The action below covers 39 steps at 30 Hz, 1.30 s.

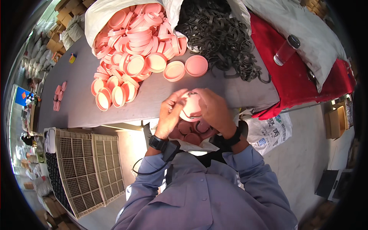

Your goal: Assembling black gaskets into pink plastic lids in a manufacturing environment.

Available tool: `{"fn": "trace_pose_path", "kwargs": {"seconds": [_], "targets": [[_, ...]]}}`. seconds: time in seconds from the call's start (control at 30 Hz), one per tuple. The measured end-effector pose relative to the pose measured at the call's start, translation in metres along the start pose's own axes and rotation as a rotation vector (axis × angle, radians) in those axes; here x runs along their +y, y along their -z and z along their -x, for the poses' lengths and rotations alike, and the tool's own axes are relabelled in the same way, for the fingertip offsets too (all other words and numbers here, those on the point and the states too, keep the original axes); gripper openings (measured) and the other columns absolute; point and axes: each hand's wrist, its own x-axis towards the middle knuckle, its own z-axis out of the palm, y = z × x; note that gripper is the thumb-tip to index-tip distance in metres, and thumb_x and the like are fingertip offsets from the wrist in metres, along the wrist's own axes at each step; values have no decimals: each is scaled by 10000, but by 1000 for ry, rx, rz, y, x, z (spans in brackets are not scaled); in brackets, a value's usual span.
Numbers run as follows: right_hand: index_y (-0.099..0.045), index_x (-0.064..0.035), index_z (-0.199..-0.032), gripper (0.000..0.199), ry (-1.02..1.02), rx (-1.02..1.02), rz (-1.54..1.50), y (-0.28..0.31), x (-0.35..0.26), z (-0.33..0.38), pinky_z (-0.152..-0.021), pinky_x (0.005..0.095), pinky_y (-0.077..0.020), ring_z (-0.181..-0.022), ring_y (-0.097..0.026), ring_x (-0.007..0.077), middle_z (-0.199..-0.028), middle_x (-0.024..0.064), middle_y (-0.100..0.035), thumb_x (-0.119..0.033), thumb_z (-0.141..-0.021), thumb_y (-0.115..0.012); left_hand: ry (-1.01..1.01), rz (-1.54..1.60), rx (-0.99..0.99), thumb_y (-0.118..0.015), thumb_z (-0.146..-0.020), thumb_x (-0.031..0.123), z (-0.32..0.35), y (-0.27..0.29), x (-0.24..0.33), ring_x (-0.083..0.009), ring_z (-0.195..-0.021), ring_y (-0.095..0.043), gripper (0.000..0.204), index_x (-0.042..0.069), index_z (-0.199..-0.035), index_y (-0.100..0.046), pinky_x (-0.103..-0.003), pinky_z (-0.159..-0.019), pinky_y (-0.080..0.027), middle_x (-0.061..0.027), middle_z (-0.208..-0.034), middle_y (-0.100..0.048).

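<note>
Just beyond the table's near edge, my left hand [171, 111] and my right hand [216, 112] grip a round pink lid [191, 106] from both sides. Short dark bits show at its upper and lower rim, perhaps a black strip; my fingers partly cover them. Beneath my hands, an open white bag at my lap holds more pink lids [192, 138], some with black along the rim. Two loose pink lids [196, 66] lie on the table ahead. To their left, a heap of pink lids [134, 40] spills out of a white sack.
Black loop-like strips [218, 34] pour from a second sack on the grey-covered table [76, 99]. A dark-topped bottle [286, 50] lies on red cloth at right. Small pink pieces [58, 96] sit far left. Beige plastic crates [82, 168] stand at lower left, a printed white sack [270, 132] at right.
</note>
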Motion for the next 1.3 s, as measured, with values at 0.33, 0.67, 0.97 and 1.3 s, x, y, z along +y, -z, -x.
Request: {"fn": "trace_pose_path", "kwargs": {"seconds": [0.33, 0.67, 0.97, 1.3], "targets": [[-626, -30, -1218, 501, -28, -69, -46, -1, -6, 16, -831, 451, -549, -954, -665, 381, -1048, 156, -679, -184, -773, -798, -73, -223, -72, -719, -958, 4, 19, -3, 13, -113, -1079, -652, 313, 10, -1255, -622, -275, -965, -513, -61, -1145, -719], [-664, 0, -1195, 284, -31, -61, -2, 1, -14, 21, -807, 469, -544, -946, -673, 417, -1039, 209, -695, -28, -928, -569, -61, -100, -62, -703, -941, -37, 23, -4, 15, -112, -1021, -658, 204, 15, -1137, -676, -269, -919, -523, -47, -1055, -730], [-677, 24, -1161, 274, -111, -215, 44, 6, -21, 28, -765, 507, -540, -884, -674, 457, -979, 262, -695, -76, -925, -579, 116, -7, -109, -681, -960, -44, 25, 7, 0, -106, -985, -670, 160, 18, -1105, -701, -270, -880, -549, -33, -1027, -738], [-655, 8, -1173, 285, -17, -268, 35, 1, 4, 22, -729, 496, -542, -858, -670, 458, -946, 250, -691, -99, -925, -563, 106, -1, -95, -668, -956, -55, 8, 8, -16, -119, -1009, -669, 142, 17, -1068, -717, -285, -935, -537, -30, -1048, -736]]}}
